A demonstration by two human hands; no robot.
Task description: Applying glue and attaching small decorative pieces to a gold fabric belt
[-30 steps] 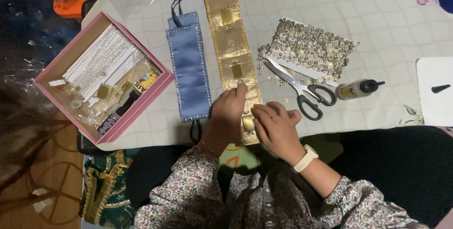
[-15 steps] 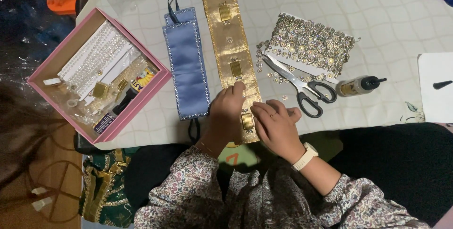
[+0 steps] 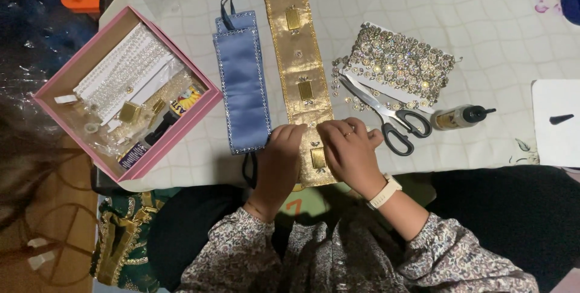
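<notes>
A long gold fabric band (image 3: 297, 57) with rectangular gold ornaments runs from the table's far edge to the near edge. My left hand (image 3: 279, 163) presses on its near end from the left. My right hand (image 3: 349, 151), with a ring and a pale wristwatch, rests on it from the right. Both sets of fingertips meet above a gold rectangular ornament (image 3: 318, 157) near the band's end. I cannot tell whether either hand pinches something small. A blue satin band (image 3: 243, 81) with a dark cord lies just left of the gold one.
Scissors (image 3: 386, 115) with black handles lie right of my hands, beside a sheet of gold sequined trim (image 3: 399, 63) and a small glue bottle (image 3: 459, 116). A pink box (image 3: 121, 90) of trims stands at the left. A white card (image 3: 556, 121) lies at the right edge.
My hands stay on the near end of the gold band; the fingers shifted slightly. The view moved a little.
</notes>
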